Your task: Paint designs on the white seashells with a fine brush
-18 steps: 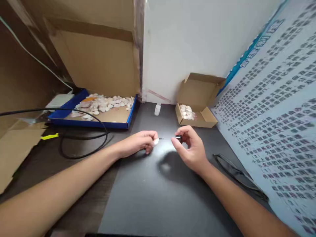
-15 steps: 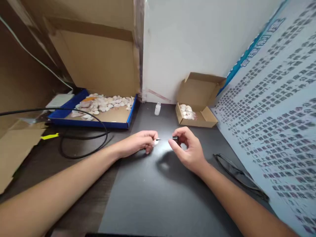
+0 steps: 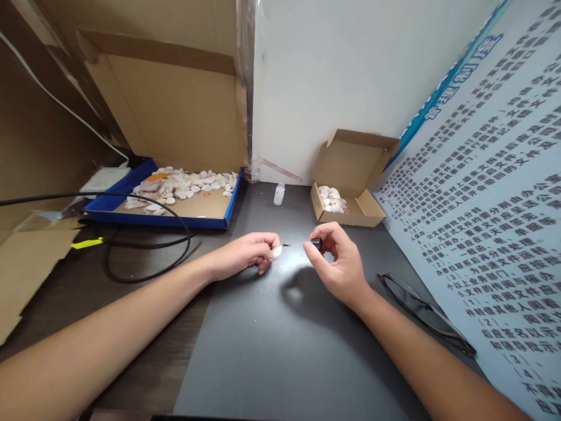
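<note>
My left hand pinches a small white seashell between thumb and fingers, above the dark mat. Facing it, my right hand grips a black brush cap. Its dark brush tip points left and sits just right of the shell, with a small gap between them. The stem linking cap and tip hardly shows against the bright mat. Behind both hands stands a small clear bottle with its neck uncapped and whitish contents.
A blue-edged box of shells stands at the back left, a small cardboard box of shells at the back right. A black cable loops beside my left forearm. Eyeglasses lie by the printed sheet at right.
My right hand has shifted slightly right, drawing the brush tip away from the seashell's edge. The shell has turned a little, and more of its white face shows.
</note>
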Motion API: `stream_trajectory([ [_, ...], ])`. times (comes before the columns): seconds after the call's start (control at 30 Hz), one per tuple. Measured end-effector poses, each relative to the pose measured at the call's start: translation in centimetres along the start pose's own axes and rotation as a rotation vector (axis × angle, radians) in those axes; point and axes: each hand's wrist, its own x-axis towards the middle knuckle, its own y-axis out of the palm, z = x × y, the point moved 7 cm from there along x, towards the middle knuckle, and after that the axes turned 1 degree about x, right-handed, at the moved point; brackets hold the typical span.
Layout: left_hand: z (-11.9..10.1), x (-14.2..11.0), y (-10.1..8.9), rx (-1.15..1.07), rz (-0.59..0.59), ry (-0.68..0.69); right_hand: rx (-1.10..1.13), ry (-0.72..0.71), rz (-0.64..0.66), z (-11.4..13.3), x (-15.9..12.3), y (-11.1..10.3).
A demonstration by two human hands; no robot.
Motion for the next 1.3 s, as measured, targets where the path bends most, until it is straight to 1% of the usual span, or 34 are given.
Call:
stream_trajectory([
  [0.13, 0.1, 0.0, -0.1, 0.002, 0.003, 0.002, -0.01, -0.025, 0.038, 0.3, -0.1, 0.3],
  [0.3, 0.0, 0.0, -0.1, -0.016, -0.022, -0.005, -0.009, -0.009, -0.025, 0.2, -0.1, -0.1],
  [0.43, 0.0, -0.1, -0.2, -0.048, -0.045, -0.016, 0.036, -0.019, 0.026, 0.2, -0.4, 0.3],
  [0.53, 0.0, -0.1, -0.3, -0.064, -0.051, -0.015, 0.042, 0.022, 0.049, -0.1, -0.4, 0.6],
  [0.63, 0.2, -0.1, -0.5, -0.083, -0.059, -0.012, 0.043, 0.06, 0.013, -0.3, -0.2, 0.3],
  [0.7, 0.2, 0.0, -0.6, -0.1, -0.057, -0.009, 0.068, 0.059, 0.0, -0.4, -0.1, 0.2],
  [0.87, 0.1, 0.0, -0.6, -0.117, -0.06, -0.001, 0.11, 0.079, 0.056, -0.6, -0.3, 0.7],
  [0.97, 0.0, 0.0, -0.5, -0.126, -0.062, 0.001, 0.099, 0.102, 0.034, -0.7, -0.2, 0.5],
  [1.1, 0.0, -0.1, -0.4, -0.123, -0.051, 0.0, 0.156, 0.086, 0.035, -0.6, -0.1, 0.5],
  [1.2, 0.0, -0.1, -0.4, -0.108, -0.047, -0.001, 0.121, 0.091, 0.063, -0.7, -0.1, 0.7],
  [1.3, 0.0, -0.1, -0.4, -0.118, -0.051, -0.01, 0.107, 0.11, 0.059, -0.8, -0.1, 0.7],
])
